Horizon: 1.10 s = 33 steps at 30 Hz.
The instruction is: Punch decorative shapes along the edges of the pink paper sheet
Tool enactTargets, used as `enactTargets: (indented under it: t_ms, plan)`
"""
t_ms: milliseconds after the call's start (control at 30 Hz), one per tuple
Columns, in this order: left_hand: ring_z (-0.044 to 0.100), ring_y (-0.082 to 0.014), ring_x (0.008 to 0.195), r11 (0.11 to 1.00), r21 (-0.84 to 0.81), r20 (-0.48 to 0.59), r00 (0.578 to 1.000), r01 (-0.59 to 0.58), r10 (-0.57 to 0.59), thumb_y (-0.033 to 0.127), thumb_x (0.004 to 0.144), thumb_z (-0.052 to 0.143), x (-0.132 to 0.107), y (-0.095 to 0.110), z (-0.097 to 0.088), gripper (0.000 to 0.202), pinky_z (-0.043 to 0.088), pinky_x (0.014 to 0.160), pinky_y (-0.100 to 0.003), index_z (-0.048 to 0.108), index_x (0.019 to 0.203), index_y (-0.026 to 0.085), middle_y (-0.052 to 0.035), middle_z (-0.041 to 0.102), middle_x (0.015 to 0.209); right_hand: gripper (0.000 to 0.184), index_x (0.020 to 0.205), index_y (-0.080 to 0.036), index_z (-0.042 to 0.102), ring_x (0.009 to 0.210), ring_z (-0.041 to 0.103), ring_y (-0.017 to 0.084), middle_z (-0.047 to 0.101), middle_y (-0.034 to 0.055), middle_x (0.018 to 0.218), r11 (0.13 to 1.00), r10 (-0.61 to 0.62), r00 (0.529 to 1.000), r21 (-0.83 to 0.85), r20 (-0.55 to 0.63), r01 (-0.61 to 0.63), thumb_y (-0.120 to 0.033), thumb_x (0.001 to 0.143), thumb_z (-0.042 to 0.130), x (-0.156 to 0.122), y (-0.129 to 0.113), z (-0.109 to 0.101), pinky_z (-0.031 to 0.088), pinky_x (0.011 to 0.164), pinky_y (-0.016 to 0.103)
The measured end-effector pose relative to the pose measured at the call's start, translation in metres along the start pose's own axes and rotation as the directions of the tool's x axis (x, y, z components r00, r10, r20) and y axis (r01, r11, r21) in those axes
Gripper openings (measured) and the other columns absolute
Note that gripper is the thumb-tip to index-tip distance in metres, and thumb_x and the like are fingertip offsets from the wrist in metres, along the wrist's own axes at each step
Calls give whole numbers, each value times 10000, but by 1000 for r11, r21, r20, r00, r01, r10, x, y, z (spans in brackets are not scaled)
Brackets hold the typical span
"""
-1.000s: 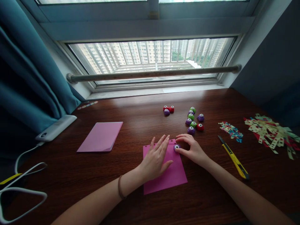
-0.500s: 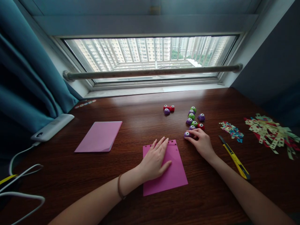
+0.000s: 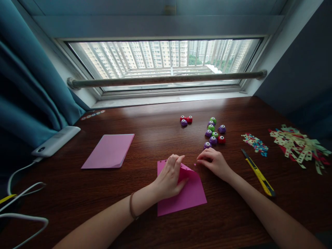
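A pink paper sheet (image 3: 190,195) with small holes along its far edge lies on the wooden desk (image 3: 155,138). My left hand (image 3: 169,176) rests on it, fingers curled round the far edge, which is lifted and bent up. My right hand (image 3: 214,162) sits just right of the sheet's far corner, fingers pinched together low on the desk near a tiny pink scrap (image 3: 195,164); what they hold, if anything, is too small to see. A purple mini punch (image 3: 207,145) stands just beyond that hand, at the near end of a cluster of punches (image 3: 214,132).
A trio of punches (image 3: 185,120) sits further back. A folded pink sheet (image 3: 109,150) lies at the left, with a white power bank (image 3: 55,140) and cables beyond. At the right are a yellow utility knife (image 3: 258,173), confetti (image 3: 254,142) and punched paper strips (image 3: 298,143).
My right hand carried the purple punch off the sheet, set it by the cluster, then came back to the sheet's corner. My left hand's flat fingers curled and lifted the sheet's far edge.
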<state>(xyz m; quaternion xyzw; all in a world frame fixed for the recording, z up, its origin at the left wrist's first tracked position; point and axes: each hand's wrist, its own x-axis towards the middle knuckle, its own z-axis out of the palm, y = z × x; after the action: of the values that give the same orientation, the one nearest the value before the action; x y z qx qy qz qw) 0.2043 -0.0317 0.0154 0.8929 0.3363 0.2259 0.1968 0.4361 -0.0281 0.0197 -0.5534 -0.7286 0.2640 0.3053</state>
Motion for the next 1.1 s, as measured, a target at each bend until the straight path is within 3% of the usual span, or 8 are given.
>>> enactTargets:
  t_ms: [467,667,900,1100]
  plan:
    - [360,-304,1167,999,29,-1,1000,-21,21,234,778,544,1,0,1,652,294,1004,-537,207,1328,140,-157,391,1187,158,725,-215,617,805,460,134,617,2,810,986,-22,997,-161,76,34,-324,808,538,-3,-8,11,410,761,294]
    - [344,-313,1171,999,35,5,1000,-16,16,244,779,541,0,-1,0,663,279,1005,-556,190,1332,143,-156,375,1205,167,720,-201,593,820,467,132,595,5,795,990,8,1000,-142,27,-4,-325,814,532,-2,-12,5,400,766,286]
    - [337,-307,1166,999,33,8,1000,-26,26,230,777,545,1,-1,1,651,257,1017,-544,208,1323,120,-156,374,1186,148,756,-218,610,825,452,124,606,-8,838,984,-25,990,-169,136,48,-347,801,551,-4,-8,12,393,777,272]
    - [342,-305,1165,999,30,4,1000,-26,26,233,769,555,1,-1,1,663,245,1020,-548,210,1324,124,-153,377,1187,141,734,-197,581,813,457,114,587,-4,805,989,-11,993,-143,121,28,-312,807,546,-1,-9,8,388,759,253]
